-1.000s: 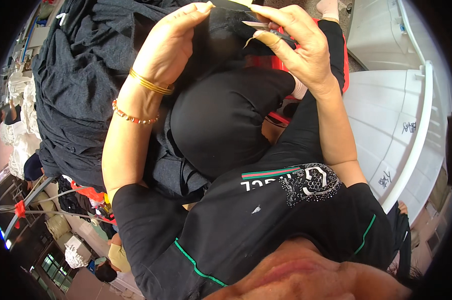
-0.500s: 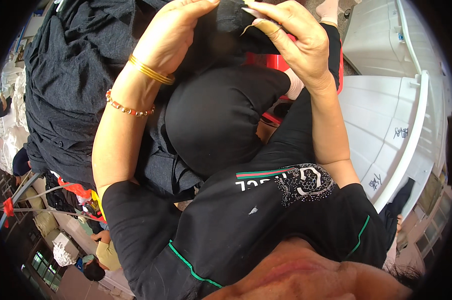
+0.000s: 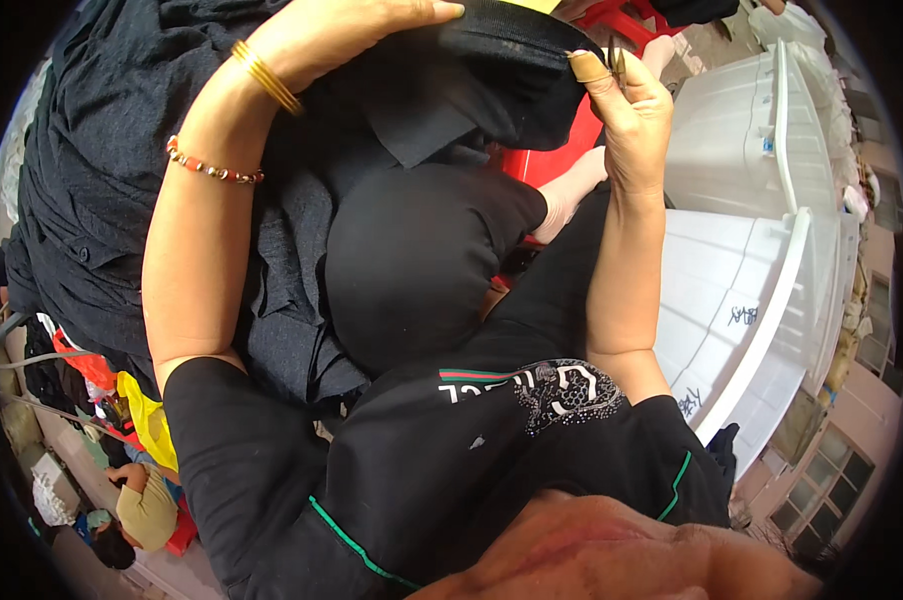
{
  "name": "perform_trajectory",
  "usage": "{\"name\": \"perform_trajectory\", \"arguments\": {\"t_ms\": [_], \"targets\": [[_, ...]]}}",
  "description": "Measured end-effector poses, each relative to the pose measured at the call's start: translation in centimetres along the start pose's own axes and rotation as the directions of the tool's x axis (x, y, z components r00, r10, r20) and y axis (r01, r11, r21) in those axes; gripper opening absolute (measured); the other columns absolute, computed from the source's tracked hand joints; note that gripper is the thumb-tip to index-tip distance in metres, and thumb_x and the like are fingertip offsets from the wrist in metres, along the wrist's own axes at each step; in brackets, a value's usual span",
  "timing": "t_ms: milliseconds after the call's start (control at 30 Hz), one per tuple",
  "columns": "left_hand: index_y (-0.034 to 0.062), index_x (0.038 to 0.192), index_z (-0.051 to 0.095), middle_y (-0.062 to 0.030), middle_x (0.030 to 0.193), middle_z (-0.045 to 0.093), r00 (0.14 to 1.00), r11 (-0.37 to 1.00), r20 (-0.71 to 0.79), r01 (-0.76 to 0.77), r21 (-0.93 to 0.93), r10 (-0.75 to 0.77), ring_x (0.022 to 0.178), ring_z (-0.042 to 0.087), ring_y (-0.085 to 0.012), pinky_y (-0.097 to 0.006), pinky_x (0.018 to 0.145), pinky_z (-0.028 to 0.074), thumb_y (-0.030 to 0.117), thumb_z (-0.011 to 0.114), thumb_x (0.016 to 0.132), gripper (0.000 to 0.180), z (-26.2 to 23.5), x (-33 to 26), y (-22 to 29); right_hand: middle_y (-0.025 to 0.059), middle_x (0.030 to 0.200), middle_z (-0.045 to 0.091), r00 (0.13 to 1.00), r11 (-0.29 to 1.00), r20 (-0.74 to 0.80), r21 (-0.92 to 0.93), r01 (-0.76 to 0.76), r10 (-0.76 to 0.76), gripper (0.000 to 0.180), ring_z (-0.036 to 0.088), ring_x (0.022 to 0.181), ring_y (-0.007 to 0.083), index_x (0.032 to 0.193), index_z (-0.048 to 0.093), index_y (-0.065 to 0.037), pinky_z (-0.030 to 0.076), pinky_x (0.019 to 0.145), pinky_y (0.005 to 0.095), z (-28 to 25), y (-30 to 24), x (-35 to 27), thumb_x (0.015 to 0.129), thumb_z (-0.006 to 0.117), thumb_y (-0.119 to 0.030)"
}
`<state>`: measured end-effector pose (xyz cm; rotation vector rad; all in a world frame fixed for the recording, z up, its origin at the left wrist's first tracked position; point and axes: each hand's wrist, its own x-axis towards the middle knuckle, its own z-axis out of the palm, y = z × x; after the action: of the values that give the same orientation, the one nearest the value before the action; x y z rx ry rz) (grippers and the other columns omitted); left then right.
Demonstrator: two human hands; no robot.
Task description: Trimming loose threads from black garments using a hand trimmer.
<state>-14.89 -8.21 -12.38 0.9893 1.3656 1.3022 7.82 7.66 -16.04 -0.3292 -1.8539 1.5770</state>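
Note:
My left hand [image 3: 347, 35] is at the top, its thumb lying along the edge of a black garment [image 3: 517, 55]; its other fingers are hidden by the cloth. My right hand [image 3: 632, 125] is closed at the garment's right end, a tan covering on its thumb pressed near the cloth edge. Thread snips [image 3: 617, 55] stick up from that hand, only their dark tips showing. The stretched garment has a seamed band and hangs over my lap. A big heap of dark grey cloth [image 3: 102, 170] lies to the left, against my leg.
White plastic bins [image 3: 722, 260] with thick rims stand close to my right arm. Red plastic stool parts [image 3: 552, 150] show beyond my knee. At lower left are a yellow bag [image 3: 147, 420], thin metal bars and a seated person [image 3: 147, 505].
Both hands have spread apart, and the garment's band is now stretched between them. The right hand has turned and moved lower, its snips pointing up. The whole view has shifted somewhat.

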Motion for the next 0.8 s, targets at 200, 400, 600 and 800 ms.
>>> {"name": "perform_trajectory", "arguments": {"t_ms": [200, 400, 600, 800], "targets": [[-0.0014, 0.105, 0.069, 0.0014, 0.096, 0.068, 1.0, 0.997, -0.011, 0.022, -0.069, -0.022, 0.088, 0.06, -0.0062, -0.02, 0.082, 0.048, 0.012, 0.06, 0.099, 0.017, 0.2, 0.2, -0.4, 0.0032, 0.095, 0.069, 0.966, 0.901, 0.059, -0.351, 0.255, -0.25, 0.031, 0.062, 0.08, 0.0109, 0.11, 0.07, -0.005, 0.051, 0.074, 0.0247, 2.9, -0.1, 1.2, 0.082, 0.08, -0.015], [-0.0017, 0.106, 0.068, 0.002, 0.095, 0.067, 0.998, 0.994, 0.039, -0.044, -0.1, 0.048, 0.086, 0.059, -0.0063, -0.019, 0.082, 0.047, 0.011, 0.059, 0.099, 0.017, 0.1, 0.6, -1.0, 0.0032, 0.094, 0.067, 0.914, 0.741, 0.178, -0.539, 0.401, -0.365, 0.032, 0.064, 0.078, 0.0174, 0.113, 0.072, -0.013, 0.052, 0.073, 0.0278, 4.1, 0.3, 2.1, 0.082, 0.077, -0.017], [0.0001, 0.106, 0.069, 0.0017, 0.093, 0.068, 0.769, 0.834, 0.323, -0.51, -0.212, 0.552, 0.083, 0.059, -0.0072, -0.02, 0.077, 0.048, 0.009, 0.061, 0.096, 0.016, -2.1, 1.9, -3.3, 0.0026, 0.088, 0.066, 0.934, 0.762, 0.174, -0.541, 0.356, -0.313, 0.026, 0.063, 0.072, 0.0192, 0.108, 0.074, -0.014, 0.05, 0.066, 0.0284, 4.6, 0.6, 2.3, 0.083, 0.076, -0.019], [-0.0014, 0.119, 0.063, -0.0085, 0.108, 0.068, 0.994, 0.693, 0.093, -0.101, 0.714, 0.049, 0.105, 0.062, -0.0169, -0.028, 0.096, 0.045, 0.025, 0.066, 0.095, 0.036, 1.0, -1.0, 1.7, 0.0064, 0.082, 0.064, 0.909, 0.798, 0.098, -0.447, 0.404, -0.406, 0.025, 0.062, 0.07, 0.0175, 0.109, 0.073, -0.008, 0.049, 0.065, 0.0285, 2.5, 1.6, 1.2, 0.084, 0.076, -0.012]]}}
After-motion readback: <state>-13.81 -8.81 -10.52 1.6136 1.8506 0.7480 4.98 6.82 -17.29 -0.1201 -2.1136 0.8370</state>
